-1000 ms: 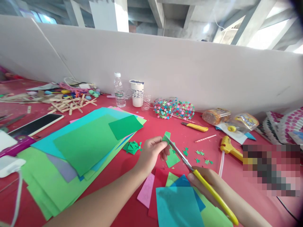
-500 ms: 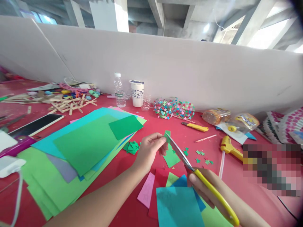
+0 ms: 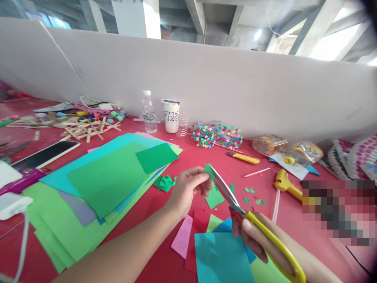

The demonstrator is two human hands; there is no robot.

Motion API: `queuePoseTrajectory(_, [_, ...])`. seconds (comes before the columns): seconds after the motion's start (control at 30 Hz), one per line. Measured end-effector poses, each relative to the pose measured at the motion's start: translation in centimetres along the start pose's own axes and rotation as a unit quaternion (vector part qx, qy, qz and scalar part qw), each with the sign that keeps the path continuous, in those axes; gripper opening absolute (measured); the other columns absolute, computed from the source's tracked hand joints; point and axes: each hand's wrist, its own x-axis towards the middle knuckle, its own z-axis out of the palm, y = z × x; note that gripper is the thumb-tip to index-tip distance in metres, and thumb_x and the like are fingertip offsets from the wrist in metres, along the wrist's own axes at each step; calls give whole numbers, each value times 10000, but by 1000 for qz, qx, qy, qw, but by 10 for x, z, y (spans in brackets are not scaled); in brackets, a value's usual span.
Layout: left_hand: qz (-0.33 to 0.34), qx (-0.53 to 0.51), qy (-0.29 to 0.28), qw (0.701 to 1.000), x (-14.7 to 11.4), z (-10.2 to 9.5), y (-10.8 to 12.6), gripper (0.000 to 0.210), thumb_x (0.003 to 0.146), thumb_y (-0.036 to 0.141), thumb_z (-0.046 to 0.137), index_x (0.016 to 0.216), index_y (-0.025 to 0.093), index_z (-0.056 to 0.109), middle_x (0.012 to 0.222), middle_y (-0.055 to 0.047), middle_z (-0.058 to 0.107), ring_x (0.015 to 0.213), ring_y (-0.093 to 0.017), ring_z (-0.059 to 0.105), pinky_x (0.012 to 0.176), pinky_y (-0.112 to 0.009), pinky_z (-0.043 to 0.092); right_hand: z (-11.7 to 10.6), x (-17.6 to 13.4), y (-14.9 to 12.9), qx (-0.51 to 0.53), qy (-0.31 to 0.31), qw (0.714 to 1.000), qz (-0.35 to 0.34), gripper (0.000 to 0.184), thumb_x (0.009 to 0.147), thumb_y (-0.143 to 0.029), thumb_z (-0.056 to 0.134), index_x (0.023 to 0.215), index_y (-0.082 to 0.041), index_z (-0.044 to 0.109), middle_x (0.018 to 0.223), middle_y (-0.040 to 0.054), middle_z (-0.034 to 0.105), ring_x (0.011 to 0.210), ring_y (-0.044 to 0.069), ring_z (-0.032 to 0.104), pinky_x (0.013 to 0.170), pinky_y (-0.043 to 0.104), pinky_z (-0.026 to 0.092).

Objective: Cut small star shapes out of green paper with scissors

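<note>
My left hand [image 3: 188, 186] pinches a small piece of green paper [image 3: 208, 169] above the red table. In my right hand [image 3: 253, 236] is a pair of scissors [image 3: 225, 188] with yellow handles, its blade tips at the right edge of that piece. Below lies a larger light green paper scrap [image 3: 214, 197]. Small green paper stars [image 3: 250, 190] are scattered to the right of the blades. A little heap of dark green cut pieces [image 3: 165, 183] rests left of my left hand. Nearest me are coloured paper pieces, with a teal square [image 3: 222, 257] on top.
Large sheets of green paper [image 3: 108, 177] cover the left side. At the back stand a water bottle [image 3: 149, 114], a white cup [image 3: 171, 116] and star-covered bottle pieces [image 3: 216, 135]. A yellow cutter [image 3: 243, 158] and glue gun [image 3: 284, 182] lie right; craft sticks [image 3: 85, 129] lie far left.
The scissors and my right hand have shifted slightly right, and the blade tips now sit closer to the paper's right edge. My left hand has barely moved.
</note>
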Motion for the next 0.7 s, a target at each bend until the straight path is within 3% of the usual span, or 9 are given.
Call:
queuePoseTrajectory(0.2, [-19,0,-6,1000,0,1,-1,175,768,246,597,625,146,594,530,8,591,426,-69,483,411,-184,364,0,2,5,22,12,1000,11,532,861,-656,346,843,-151,510,475,-86,361,388,58,282,444,225,253])
queuePoseTrajectory(0.47, [36,94,-1,995,-1,-1,-2,204,790,282,597,631,153,588,549,14,583,463,-78,497,464,-201,395,-2,4,-3,-65,14,998,-10,518,848,-682,340,702,-191,420,472,-76,347,439,74,308,458,228,243])
queuePoseTrajectory(0.7, [38,106,13,994,-4,4,-1,205,781,312,604,650,156,587,552,14,586,461,-79,497,463,-198,399,7,5,-12,-32,42,999,2,567,815,-720,348,753,-172,479,416,-97,337,388,64,271,432,228,205])
